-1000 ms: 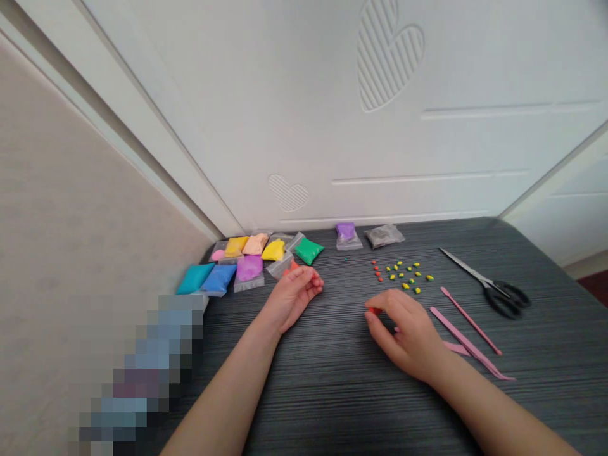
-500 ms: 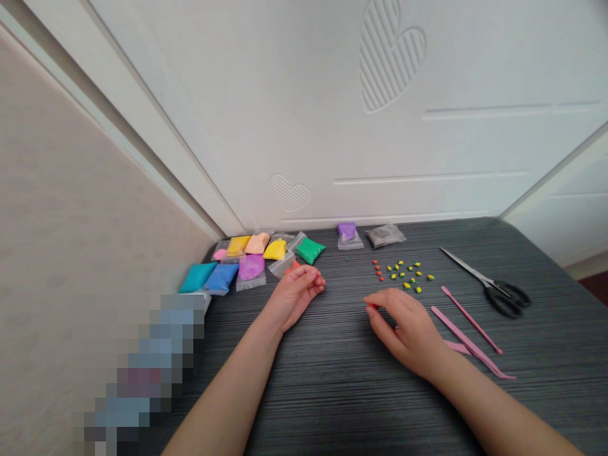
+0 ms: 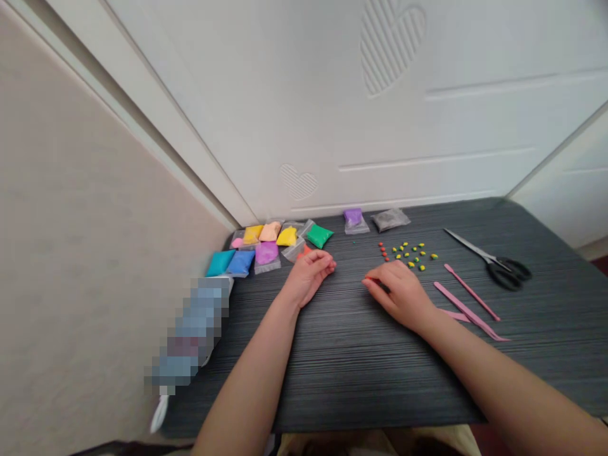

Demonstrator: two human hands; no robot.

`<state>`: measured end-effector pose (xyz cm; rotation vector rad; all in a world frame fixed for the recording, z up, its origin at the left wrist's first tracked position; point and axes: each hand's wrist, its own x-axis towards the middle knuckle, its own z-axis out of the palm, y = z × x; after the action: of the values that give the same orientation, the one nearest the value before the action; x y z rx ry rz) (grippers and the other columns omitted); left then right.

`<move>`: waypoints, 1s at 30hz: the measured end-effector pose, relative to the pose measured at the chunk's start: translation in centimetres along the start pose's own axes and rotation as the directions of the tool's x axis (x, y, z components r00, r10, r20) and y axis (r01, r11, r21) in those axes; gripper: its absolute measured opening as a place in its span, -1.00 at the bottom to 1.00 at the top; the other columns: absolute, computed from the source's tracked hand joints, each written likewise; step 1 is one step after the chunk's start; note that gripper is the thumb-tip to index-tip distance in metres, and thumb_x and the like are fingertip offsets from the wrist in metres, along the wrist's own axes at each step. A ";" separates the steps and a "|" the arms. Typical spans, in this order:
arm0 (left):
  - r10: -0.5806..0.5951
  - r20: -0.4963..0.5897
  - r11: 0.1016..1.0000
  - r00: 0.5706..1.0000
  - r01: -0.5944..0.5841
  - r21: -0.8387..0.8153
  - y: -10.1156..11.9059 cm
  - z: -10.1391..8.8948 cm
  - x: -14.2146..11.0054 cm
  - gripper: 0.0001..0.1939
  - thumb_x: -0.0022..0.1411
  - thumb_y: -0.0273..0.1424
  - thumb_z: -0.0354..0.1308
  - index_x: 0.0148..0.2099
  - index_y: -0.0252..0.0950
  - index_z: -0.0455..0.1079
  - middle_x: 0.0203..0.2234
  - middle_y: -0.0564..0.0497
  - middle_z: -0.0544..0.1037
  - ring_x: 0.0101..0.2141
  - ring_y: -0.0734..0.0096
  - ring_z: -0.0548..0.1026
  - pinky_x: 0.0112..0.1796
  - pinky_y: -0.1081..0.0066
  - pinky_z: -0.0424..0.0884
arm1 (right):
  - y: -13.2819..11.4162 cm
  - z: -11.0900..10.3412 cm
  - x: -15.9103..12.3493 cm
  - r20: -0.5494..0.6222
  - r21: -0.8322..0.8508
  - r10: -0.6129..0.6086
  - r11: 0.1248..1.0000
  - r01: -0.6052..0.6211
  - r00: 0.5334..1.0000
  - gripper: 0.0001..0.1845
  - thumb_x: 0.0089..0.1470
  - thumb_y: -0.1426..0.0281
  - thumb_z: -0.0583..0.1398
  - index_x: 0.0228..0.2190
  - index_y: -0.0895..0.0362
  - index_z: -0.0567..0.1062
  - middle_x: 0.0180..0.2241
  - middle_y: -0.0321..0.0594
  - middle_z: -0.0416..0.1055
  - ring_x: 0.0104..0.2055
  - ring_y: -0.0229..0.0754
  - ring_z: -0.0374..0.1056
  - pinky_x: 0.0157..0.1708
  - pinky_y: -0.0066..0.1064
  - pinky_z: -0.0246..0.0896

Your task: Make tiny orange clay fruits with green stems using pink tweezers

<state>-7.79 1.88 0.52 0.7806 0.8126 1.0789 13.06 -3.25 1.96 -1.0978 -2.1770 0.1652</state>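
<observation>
Orange material (image 3: 372, 279) is showing in the pinching right hand (image 3: 403, 294), over the table (image 3: 342, 367). The left hand (image 3: 308, 276) is holding its fingers curled, grip indeterminable, partly blocking an orange packet (image 3: 304, 251). Yellow-green pieces (image 3: 417, 259), pink tools (image 3: 468, 311) and scissors (image 3: 495, 261) are lying beyond or beside the right hand.

L hand (image 3: 311, 276), R hand (image 3: 398, 290) curled

No lettering, brand or number can be read on the plastic bags (image 3: 320, 236) or the scissors (image 3: 492, 258). Pixelation hides any print on the object at left (image 3: 194, 332). The only signs are 2 striped hearts, 1 large (image 3: 393, 47), 1 small (image 3: 299, 182), on the white panel (image 3: 285, 95).
</observation>
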 end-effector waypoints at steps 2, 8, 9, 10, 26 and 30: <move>0.010 0.006 1.000 1.000 -0.010 0.013 -0.1 0.1 -0.2 -0.88 -0.04 -0.45 0.24 -0.43 -0.38 0.36 -0.54 0.05 0.43 -0.44 0.55 0.40 -0.32 0.51 0.30 | 0.1 0.1 0.0 -0.031 -0.022 0.005 1.000 -0.005 1.000 -0.87 0.06 0.36 0.09 -0.38 0.13 0.41 -0.42 -0.22 0.44 -0.34 -0.21 0.31 -0.27 -0.31 0.11; 0.029 0.013 0.998 1.000 -0.030 0.056 -0.2 0.5 -0.4 -0.85 -0.06 -0.43 0.25 -0.41 -0.38 0.38 -0.54 0.04 0.44 -0.44 0.54 0.40 -0.32 0.49 0.28 | 0.6 0.3 -0.3 -0.095 -0.029 -0.008 1.000 0.005 0.995 -0.79 0.08 0.43 0.05 -0.22 0.11 0.39 -0.33 -0.18 0.45 -0.28 -0.18 0.32 -0.25 -0.29 0.13; 0.023 0.013 0.998 1.000 -0.024 0.059 -0.3 0.5 -0.4 -0.85 -0.06 -0.42 0.25 -0.41 -0.38 0.38 -0.53 0.03 0.45 -0.44 0.53 0.41 -0.32 0.48 0.28 | 0.7 0.4 -0.3 -0.084 -0.024 -0.002 1.000 0.000 0.996 -0.79 0.08 0.43 0.05 -0.22 0.12 0.39 -0.32 -0.17 0.44 -0.27 -0.18 0.32 -0.24 -0.28 0.13; 0.022 0.010 0.998 1.000 -0.022 0.059 -0.3 0.5 -0.4 -0.84 -0.04 -0.41 0.24 -0.40 -0.39 0.38 -0.52 0.02 0.45 -0.43 0.53 0.41 -0.31 0.48 0.28 | 0.7 0.4 -0.4 -0.069 -0.018 0.005 1.000 -0.006 0.998 -0.81 0.08 0.43 0.06 -0.24 0.12 0.39 -0.32 -0.17 0.44 -0.27 -0.17 0.32 -0.24 -0.27 0.13; 0.045 0.044 0.999 0.998 -0.045 0.003 -0.1 0.0 -0.2 -0.88 0.02 -0.43 0.20 -0.45 -0.36 0.33 -0.57 0.05 0.39 -0.45 0.54 0.37 -0.35 0.50 0.26 | -0.9 -1.1 -0.4 0.013 0.052 -0.007 0.999 0.006 1.000 -0.92 0.04 0.42 0.10 -0.40 0.13 0.39 -0.40 -0.23 0.39 -0.31 -0.23 0.28 -0.25 -0.32 0.13; 0.015 0.042 0.999 0.999 -0.013 -0.042 0.0 -0.2 0.1 -0.85 0.03 -0.38 0.19 -0.44 -0.36 0.33 -0.56 0.06 0.39 -0.46 0.55 0.38 -0.33 0.48 0.28 | -0.8 -1.1 -0.2 -0.018 0.033 -0.007 0.999 0.007 1.000 -0.93 0.01 0.40 0.14 -0.40 0.14 0.38 -0.39 -0.22 0.39 -0.30 -0.23 0.26 -0.24 -0.31 0.11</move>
<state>-7.89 2.04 0.40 0.7731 0.7475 1.0851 13.34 -4.15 3.01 -1.0694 -2.1548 0.1873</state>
